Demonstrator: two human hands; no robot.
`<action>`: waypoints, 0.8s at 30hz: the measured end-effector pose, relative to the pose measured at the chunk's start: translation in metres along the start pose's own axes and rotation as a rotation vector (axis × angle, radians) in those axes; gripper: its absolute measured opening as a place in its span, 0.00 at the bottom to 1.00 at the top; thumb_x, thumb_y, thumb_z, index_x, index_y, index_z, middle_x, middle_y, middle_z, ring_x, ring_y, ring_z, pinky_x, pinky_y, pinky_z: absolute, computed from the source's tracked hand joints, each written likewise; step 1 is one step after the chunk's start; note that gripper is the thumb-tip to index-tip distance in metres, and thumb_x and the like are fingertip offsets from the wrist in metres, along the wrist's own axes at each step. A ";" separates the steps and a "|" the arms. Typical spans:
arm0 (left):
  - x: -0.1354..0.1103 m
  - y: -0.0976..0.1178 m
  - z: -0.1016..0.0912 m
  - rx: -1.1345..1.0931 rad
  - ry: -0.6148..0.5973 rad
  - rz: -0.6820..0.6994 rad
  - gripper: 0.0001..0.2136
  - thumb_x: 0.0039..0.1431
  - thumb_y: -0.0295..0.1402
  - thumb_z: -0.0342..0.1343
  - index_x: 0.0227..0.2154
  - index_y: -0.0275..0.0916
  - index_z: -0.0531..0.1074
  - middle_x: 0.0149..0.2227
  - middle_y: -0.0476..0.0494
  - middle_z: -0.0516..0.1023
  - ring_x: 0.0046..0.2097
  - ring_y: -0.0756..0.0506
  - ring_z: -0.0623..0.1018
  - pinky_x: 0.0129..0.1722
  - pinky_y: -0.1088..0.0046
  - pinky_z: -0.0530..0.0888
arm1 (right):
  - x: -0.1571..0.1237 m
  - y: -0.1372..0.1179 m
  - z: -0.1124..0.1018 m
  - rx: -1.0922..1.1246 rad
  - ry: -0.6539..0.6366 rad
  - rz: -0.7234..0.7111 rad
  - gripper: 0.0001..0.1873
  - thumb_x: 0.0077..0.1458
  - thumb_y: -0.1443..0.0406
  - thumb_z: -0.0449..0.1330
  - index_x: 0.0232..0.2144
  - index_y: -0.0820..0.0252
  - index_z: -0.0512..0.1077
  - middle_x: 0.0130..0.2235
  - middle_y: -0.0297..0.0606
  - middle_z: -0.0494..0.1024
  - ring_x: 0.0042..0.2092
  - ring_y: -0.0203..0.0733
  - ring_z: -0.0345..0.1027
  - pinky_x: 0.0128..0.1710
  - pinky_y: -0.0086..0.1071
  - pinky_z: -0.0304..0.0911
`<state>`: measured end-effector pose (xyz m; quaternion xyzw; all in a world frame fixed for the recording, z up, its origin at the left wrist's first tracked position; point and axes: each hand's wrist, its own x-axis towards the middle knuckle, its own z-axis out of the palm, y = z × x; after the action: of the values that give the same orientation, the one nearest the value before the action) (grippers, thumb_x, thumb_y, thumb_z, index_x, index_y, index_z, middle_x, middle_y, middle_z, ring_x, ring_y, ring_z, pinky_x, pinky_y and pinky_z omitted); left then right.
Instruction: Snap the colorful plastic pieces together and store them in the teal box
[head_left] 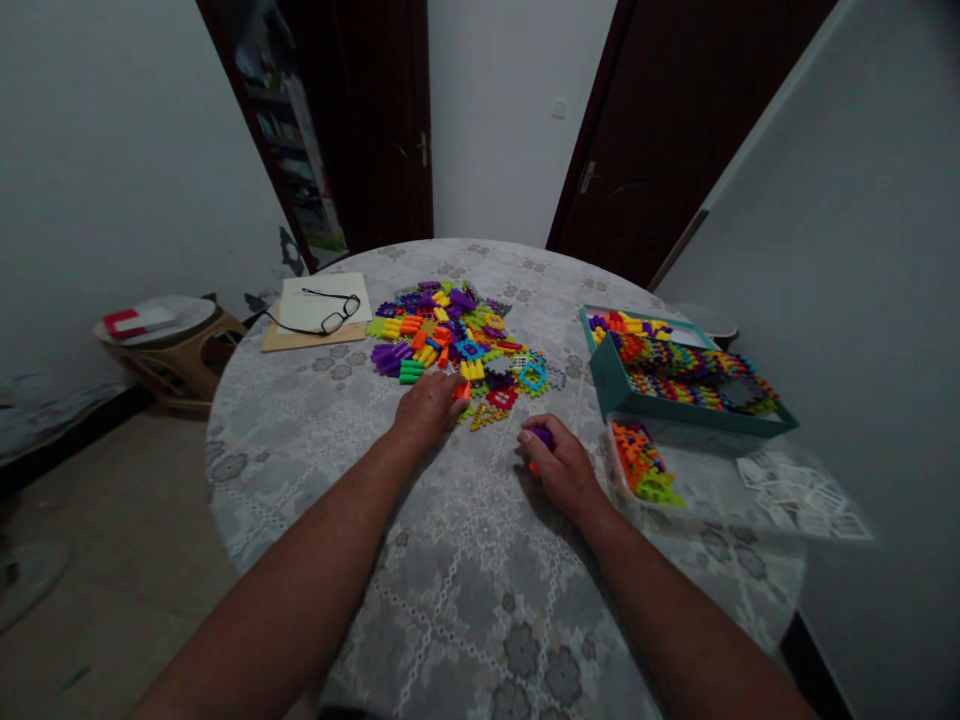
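A heap of bright plastic building pieces lies in the middle of the cloth-covered table. At its near edge my left hand has its fingers closed on an orange piece. Beside that hand lie a green ribbed piece and a yellow one. Nearer to me and right of the heap, my right hand is curled around a purple piece; a bit of orange shows below it. A red window-like piece and a yellow triangular frame lie between the hands.
On the right stand a teal box with sorted pieces, its other teal part behind, and a clear tub of orange and green pieces. White pieces lie right of them. Glasses rest on paper at back left.
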<state>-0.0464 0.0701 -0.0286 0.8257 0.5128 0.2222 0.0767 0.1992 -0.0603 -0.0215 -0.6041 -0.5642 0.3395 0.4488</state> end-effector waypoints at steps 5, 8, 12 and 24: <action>0.001 -0.005 0.005 -0.119 0.025 0.032 0.11 0.68 0.35 0.62 0.51 0.43 0.82 0.50 0.36 0.85 0.51 0.36 0.83 0.51 0.59 0.79 | 0.002 0.001 0.002 -0.019 -0.012 -0.048 0.14 0.67 0.51 0.62 0.45 0.53 0.77 0.38 0.35 0.82 0.39 0.45 0.75 0.41 0.37 0.68; 0.005 -0.012 0.006 -0.188 0.066 0.062 0.10 0.65 0.36 0.62 0.47 0.44 0.82 0.47 0.36 0.87 0.49 0.35 0.85 0.52 0.55 0.80 | 0.002 -0.001 0.002 -0.031 -0.009 -0.048 0.13 0.66 0.53 0.62 0.44 0.52 0.77 0.37 0.33 0.81 0.39 0.44 0.75 0.41 0.36 0.68; 0.006 -0.016 -0.002 -0.272 0.168 0.089 0.09 0.65 0.38 0.61 0.45 0.46 0.81 0.46 0.37 0.87 0.48 0.35 0.85 0.53 0.52 0.82 | 0.004 -0.001 0.003 -0.002 -0.001 -0.038 0.12 0.66 0.52 0.63 0.45 0.51 0.77 0.38 0.33 0.82 0.41 0.45 0.76 0.43 0.36 0.70; -0.036 0.078 -0.001 -0.592 0.015 0.405 0.10 0.71 0.35 0.61 0.52 0.46 0.79 0.51 0.41 0.86 0.52 0.40 0.84 0.56 0.60 0.81 | 0.013 -0.002 0.007 0.596 0.061 0.315 0.35 0.60 0.31 0.59 0.46 0.53 0.74 0.30 0.29 0.75 0.21 0.33 0.59 0.16 0.25 0.49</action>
<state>0.0026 0.0024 -0.0103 0.8509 0.2529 0.3778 0.2631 0.1932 -0.0461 -0.0206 -0.5361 -0.3262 0.5365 0.5643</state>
